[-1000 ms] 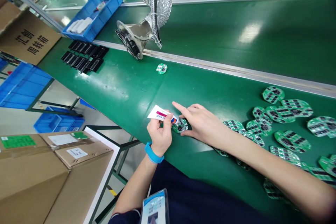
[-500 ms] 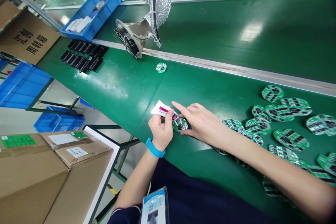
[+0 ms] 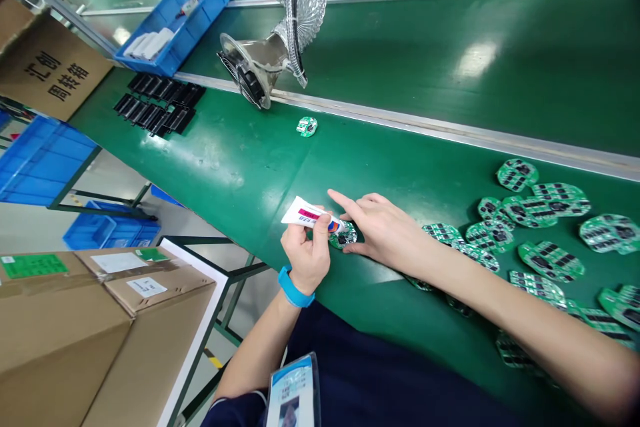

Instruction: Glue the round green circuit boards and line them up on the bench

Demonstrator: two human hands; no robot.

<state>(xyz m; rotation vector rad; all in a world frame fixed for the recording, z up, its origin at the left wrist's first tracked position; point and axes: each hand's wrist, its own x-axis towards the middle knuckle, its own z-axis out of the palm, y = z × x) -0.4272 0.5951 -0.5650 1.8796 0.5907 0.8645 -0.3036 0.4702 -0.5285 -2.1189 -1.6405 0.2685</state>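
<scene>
We have one circuit board (image 3: 343, 238) on the green table (image 3: 235, 160), between our two hands, the nozzle of one white tube (image 3: 306, 213) just above or on it; we cannot tell which. Since half a second ago the tube has tipped, its tail lower and further left, which we judge to mean we are working it on this board. Our left hand (image 3: 309, 250) grips the tube between thumb and fingers; our right hand (image 3: 387, 230) has thumb and fingers apart at the board's edge, index stretched out, and we cannot tell whether they pinch it

Further out we count one lone board (image 3: 307, 126), one silvery duct (image 3: 307, 3), two rows of black parts (image 3: 157, 103), and over ten overlapping boards (image 3: 552, 261) at right, some hidden
</scene>
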